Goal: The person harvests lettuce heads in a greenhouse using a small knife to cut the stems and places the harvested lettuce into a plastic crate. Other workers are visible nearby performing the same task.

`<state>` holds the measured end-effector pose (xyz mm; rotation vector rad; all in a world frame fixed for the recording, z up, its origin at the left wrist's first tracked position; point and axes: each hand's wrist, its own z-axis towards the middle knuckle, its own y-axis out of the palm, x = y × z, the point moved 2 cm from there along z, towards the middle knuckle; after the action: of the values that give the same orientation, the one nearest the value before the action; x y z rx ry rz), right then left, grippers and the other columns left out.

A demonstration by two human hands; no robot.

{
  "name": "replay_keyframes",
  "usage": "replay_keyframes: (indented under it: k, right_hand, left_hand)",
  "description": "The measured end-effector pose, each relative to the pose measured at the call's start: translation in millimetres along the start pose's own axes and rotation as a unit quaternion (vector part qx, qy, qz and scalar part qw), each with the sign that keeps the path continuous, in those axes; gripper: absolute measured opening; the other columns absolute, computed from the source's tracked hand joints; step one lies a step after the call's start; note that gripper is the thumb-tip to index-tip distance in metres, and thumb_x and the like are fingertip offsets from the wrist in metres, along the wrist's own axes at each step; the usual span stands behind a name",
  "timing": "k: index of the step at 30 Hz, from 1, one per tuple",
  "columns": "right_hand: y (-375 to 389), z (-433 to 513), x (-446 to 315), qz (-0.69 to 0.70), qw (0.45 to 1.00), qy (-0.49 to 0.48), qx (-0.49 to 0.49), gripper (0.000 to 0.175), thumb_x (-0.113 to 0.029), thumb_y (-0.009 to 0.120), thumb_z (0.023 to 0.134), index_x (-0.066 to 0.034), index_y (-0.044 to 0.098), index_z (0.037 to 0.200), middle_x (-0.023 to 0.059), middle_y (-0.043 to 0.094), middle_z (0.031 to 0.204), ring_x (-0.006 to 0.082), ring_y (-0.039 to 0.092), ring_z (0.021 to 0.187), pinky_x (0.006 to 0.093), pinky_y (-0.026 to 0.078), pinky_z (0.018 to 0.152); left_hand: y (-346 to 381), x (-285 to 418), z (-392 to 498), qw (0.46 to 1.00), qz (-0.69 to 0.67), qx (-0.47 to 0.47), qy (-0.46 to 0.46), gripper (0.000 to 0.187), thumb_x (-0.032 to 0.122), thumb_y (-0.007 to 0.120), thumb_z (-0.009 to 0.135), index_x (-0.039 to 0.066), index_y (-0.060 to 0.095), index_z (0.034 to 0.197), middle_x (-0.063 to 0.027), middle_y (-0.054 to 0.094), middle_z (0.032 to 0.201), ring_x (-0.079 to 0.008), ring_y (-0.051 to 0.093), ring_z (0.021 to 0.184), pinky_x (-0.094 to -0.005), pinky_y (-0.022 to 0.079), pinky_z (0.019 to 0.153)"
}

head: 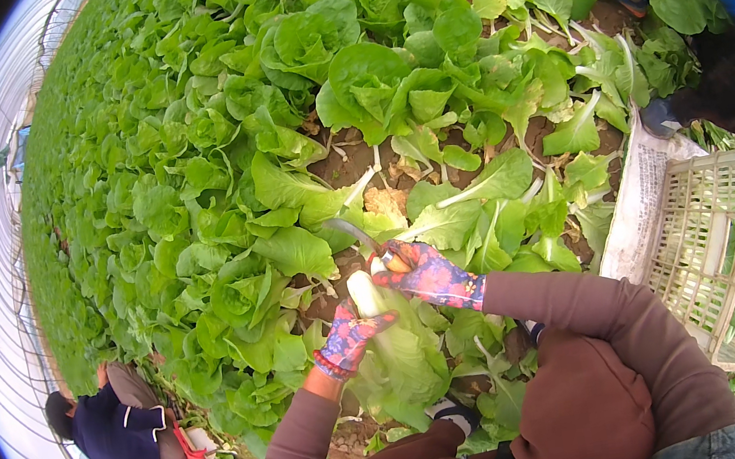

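Note:
My left hand [350, 337], in a flowered glove with a red bead bracelet at the wrist, grips a cut head of leafy greens [400, 359] near its pale base. The leaves hang down towards my legs. My right hand [432, 275], gloved in the same print, is closed around the wooden handle of a curved knife [355, 232]. The blade points up and left, over loose leaves. My right fingers are close beside the pale stem end; whether they touch it, I cannot tell.
Rows of growing greens [192, 184] fill the left and top. Torn leaves [495, 183] litter the soil. At right, a plastic crate [685, 234] holding greens stands by a white sack [643, 184]. One person [733, 72] bends at upper right; others [114, 434] work at lower left.

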<state>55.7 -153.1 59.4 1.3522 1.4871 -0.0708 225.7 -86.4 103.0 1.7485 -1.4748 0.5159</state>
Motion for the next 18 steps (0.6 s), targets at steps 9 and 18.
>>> replay_keyframes:
  k: [9,18]
  right_hand:
    - [-171.5,-3.7,7.6,-0.357,0.884,-0.025,0.300,0.033,-0.024,0.057,0.093,-0.0018,0.057,0.119,0.0146,0.064,0.082,0.0244,0.061,0.075,0.0336,0.050,0.071]
    - [-234.3,21.4,-14.0,-0.362,0.836,-0.036,0.411,0.048,-0.030,0.061,0.089,0.0021,0.054,0.124,0.0251,0.065,0.104,0.0393,0.062,0.100,0.0416,0.048,0.085]
  left_hand:
    - [18.6,43.2,31.7,0.753,0.640,-0.016,0.152,0.068,0.019,0.075,0.069,0.004,0.052,0.131,-0.0166,0.063,0.117,-0.0307,0.062,0.101,-0.0380,0.046,0.092]
    - [157.7,71.3,201.6,0.299,0.908,-0.060,0.288,0.060,0.009,0.052,0.087,0.002,0.036,0.145,-0.0120,0.065,0.108,-0.0263,0.061,0.096,-0.0371,0.044,0.090]
